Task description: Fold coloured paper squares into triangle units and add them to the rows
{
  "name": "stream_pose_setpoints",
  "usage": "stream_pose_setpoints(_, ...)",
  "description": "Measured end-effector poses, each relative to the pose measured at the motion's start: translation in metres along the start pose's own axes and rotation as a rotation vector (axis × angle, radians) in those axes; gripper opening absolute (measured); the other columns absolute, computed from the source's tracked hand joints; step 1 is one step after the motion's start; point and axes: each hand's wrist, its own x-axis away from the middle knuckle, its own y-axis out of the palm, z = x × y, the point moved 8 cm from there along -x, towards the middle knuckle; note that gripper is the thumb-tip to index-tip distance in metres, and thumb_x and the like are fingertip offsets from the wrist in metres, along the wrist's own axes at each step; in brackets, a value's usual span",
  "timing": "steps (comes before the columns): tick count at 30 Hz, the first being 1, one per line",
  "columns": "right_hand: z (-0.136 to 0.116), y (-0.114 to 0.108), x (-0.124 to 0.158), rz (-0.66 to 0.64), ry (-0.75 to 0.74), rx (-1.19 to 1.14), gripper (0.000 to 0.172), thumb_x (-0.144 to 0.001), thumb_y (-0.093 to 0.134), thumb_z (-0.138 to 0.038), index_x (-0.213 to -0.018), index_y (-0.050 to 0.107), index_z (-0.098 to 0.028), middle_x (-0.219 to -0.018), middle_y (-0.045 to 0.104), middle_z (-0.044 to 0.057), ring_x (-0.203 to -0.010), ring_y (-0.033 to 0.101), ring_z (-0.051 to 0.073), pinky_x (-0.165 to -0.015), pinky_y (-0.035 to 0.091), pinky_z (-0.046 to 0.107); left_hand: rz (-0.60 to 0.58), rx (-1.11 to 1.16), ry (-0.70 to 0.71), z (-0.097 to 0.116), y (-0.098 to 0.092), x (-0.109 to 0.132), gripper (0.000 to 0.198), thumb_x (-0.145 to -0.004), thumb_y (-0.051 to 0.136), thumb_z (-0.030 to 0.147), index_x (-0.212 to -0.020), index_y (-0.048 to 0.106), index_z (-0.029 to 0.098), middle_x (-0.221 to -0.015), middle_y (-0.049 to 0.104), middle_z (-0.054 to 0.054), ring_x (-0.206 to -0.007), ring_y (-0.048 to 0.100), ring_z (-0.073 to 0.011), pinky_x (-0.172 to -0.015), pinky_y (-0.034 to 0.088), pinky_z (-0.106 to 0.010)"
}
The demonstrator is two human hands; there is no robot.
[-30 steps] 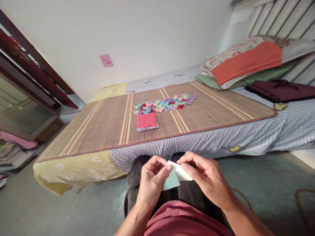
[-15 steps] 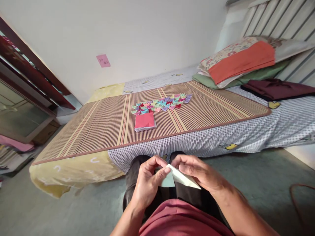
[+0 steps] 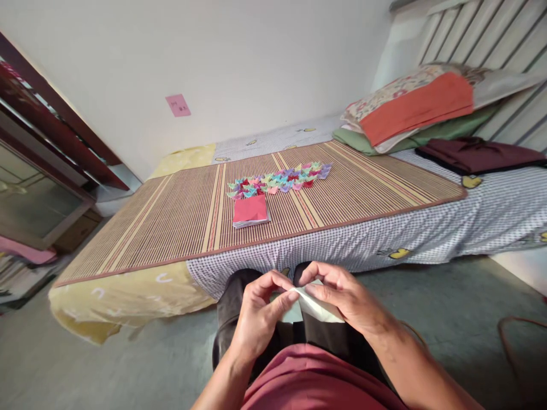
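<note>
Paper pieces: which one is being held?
The pale green sheet, pinched by left hand and right hand; the red-topped stack and small folded shapes lie on the mat.

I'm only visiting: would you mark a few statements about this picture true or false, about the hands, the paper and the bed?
1. The left hand and right hand both pinch one pale paper. True.
2. The paper stack on the mat has a blue top sheet. False: it is red.
3. The folded pieces lie on the floor. False: they lie on the mat, just beyond the stack.
4. A pink note sticks on the wall. True.
</note>
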Motion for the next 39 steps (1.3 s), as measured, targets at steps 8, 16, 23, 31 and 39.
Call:
stream_pose_setpoints(8,-0.0041,0.0030,-0.0012,-0.002,-0.025,0.030,0.040,-0.085,0.082,-0.052,-0.090,0.069,-0.015,-0.067,0.055,-0.003,-0.052,0.041,0.008,-0.046,0.030,0.019,0.010,-0.014,0.027,0.0019,0.0008,0.0022,0.020,-0.086,0.084,0.032,-0.080,0.073,0.018,-0.079,0.064,-0.002,-0.073,0.052,-0.0143,-0.068,0.041,-0.026)
stream_pose_setpoints(16,-0.0034,0.0040,-0.0027,-0.007,-0.019,0.050,0.042,-0.081,0.085,-0.053,-0.087,0.071,-0.014,-0.070,0.060,0.000,-0.058,0.047,0.010,-0.052,0.034,0.021,0.038,0.017,0.040,0.0025,0.0023,0.0019,0.023,-0.081,0.088,0.033,-0.077,0.071,0.017,-0.077,0.064,-0.003,-0.074,0.054,-0.0160,-0.070,0.043,-0.028)
stream_pose_setpoints(23,-0.0016,0.0046,-0.0032,-0.013,-0.002,0.038,0.042,-0.079,0.087,-0.052,-0.085,0.071,-0.014,-0.071,0.060,0.000,-0.060,0.047,0.010,-0.054,0.034,0.021,0.085,0.066,0.023,-0.0024,0.0003,0.0007,0.023,-0.077,0.091,0.031,-0.078,0.072,0.017,-0.075,0.064,-0.001,-0.072,0.054,-0.0146,-0.069,0.043,-0.026)
stream_pose_setpoints(31,0.0014,0.0024,-0.0055,-0.002,0.003,0.104,0.042,-0.079,0.085,-0.053,-0.085,0.070,-0.015,-0.069,0.056,-0.002,-0.061,0.044,0.011,-0.056,0.032,0.023,0.055,-0.005,0.057,-0.0016,0.0015,-0.0006,0.015,-0.081,0.088,0.033,-0.081,0.085,0.019,-0.075,0.065,-0.003,-0.072,0.055,-0.0153,-0.067,0.043,-0.028)
stream_pose_setpoints(39,0.0025,-0.0014,-0.0081,-0.008,-0.019,0.174,0.040,-0.080,0.081,-0.053,-0.084,0.069,-0.015,-0.069,0.053,-0.002,-0.060,0.040,0.011,-0.056,0.030,0.023,0.063,0.005,0.040,-0.0034,0.0020,-0.0003,0.016,-0.079,0.090,0.032,-0.077,0.083,0.018,-0.074,0.067,-0.004,-0.071,0.056,-0.0154,-0.066,0.043,-0.027)
